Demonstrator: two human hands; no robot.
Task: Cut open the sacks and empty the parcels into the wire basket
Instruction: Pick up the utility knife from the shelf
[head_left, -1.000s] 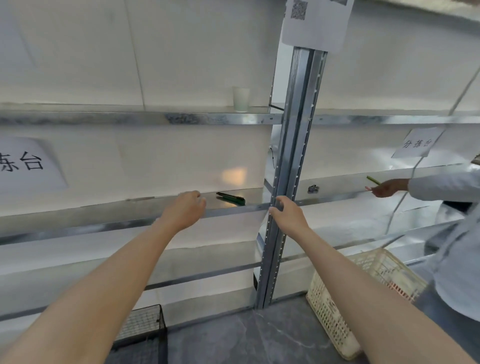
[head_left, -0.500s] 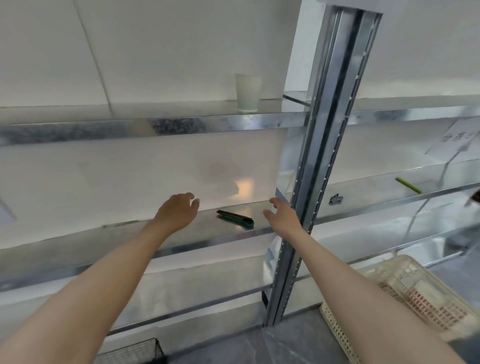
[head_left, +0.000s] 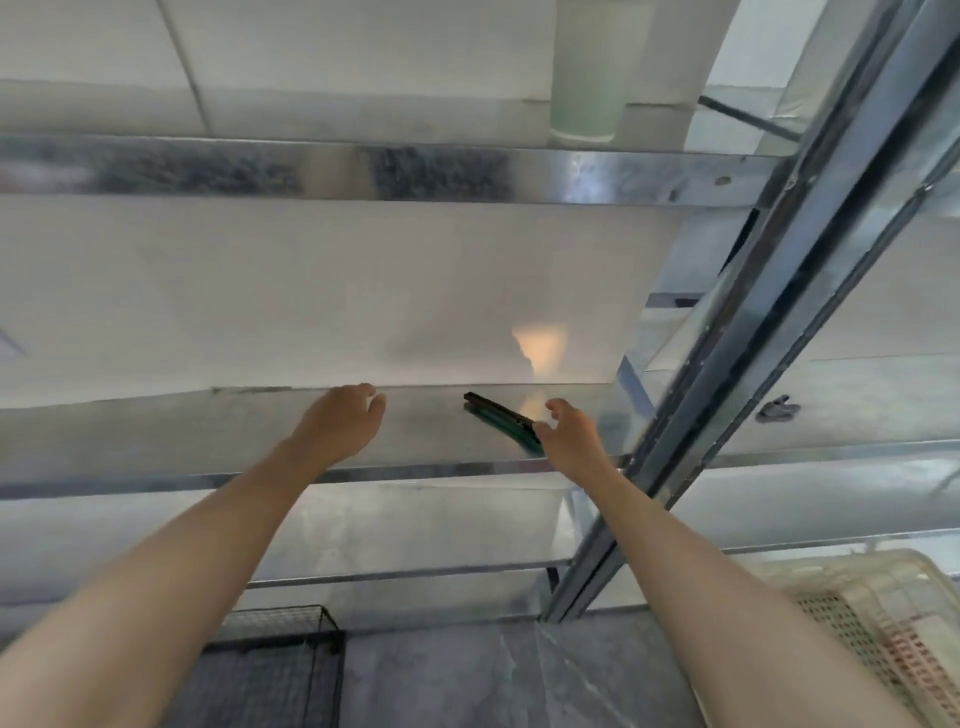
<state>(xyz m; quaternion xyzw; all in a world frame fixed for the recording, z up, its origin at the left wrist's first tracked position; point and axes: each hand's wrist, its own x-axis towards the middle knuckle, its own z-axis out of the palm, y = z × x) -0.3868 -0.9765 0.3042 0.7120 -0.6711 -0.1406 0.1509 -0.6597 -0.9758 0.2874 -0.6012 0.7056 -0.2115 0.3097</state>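
My right hand (head_left: 569, 439) was over the middle shelf (head_left: 415, 474), at the near right end of the knife (head_left: 496, 413). Its fingers were spread and loosely curled, with the thumb apart from the forefinger. They pinched nothing. The hand hid the near end of the knife, so I could not tell whether a fingertip touched it.

The knife, black and green, lay flat on the shelf surface. It ran at an angle from far left to near right and sat between my two hands, closer to the right one.

My left hand (head_left: 340, 423) was over the same shelf, to the left of the knife and apart from it. Its fingers were bent downward, close together, and held nothing. I could not tell whether the fingertips touched the metal.

The wire basket (head_left: 283, 670) stood on the floor (head_left: 467, 675) at the near left, below the shelves and under my left forearm. Only its right part was in view.

A pale plastic crate (head_left: 883, 618) stood on the floor at the near right. A metal post (head_left: 779, 312) ran upward just right of my right hand. A pale cup (head_left: 587, 93) stood upright on the upper shelf (head_left: 467, 174). A small dark clip (head_left: 777, 408) lay on the shelf right of the post.
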